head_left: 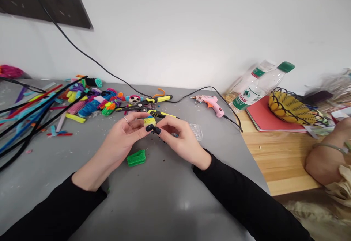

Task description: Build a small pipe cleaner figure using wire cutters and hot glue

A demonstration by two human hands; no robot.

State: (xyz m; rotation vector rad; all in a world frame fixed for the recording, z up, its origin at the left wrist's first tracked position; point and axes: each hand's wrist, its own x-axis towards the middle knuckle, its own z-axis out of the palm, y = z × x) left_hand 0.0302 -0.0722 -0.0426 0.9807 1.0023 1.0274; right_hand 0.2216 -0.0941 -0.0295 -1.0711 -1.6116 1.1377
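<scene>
Both hands meet over the middle of the grey desk (170, 197), and pinched between them is a small yellow and blue pipe-cleaner piece (149, 120), held up off the surface just in front of the black and yellow pliers (148, 107). The left hand (123, 138), ring on one finger, cradles it from the left with its fingers (149, 127) closed on the piece, thumb up front; the right hand (181, 138) comes in from the other side, thumb and forefinger tips closed against the same little bundle. So both sets of fingers are clamped on it, tips nearly touching each other. Just below the left hand a green folded pipe-cleaner piece (136, 157) lies flat on the desk, apart from the hands. To the left, a bright heap of pipe-cleaner scraps (90, 100) and long loose stems (27, 117); to the right, a pink glue gun (211, 104) on its cable, and something clear beside the right hand that is hard to make out. My read: for winding or shaping something this small, one hand should serve as a steady anchor while the other does the fine work at the tips, with gentle pressure so the fuzzy coil is not crushed out of shape. Far right, another person's arm (326, 157) rests on the wooden table (274, 160), near the water bottles (257, 84) and a yellow wire basket (290, 107).
</scene>
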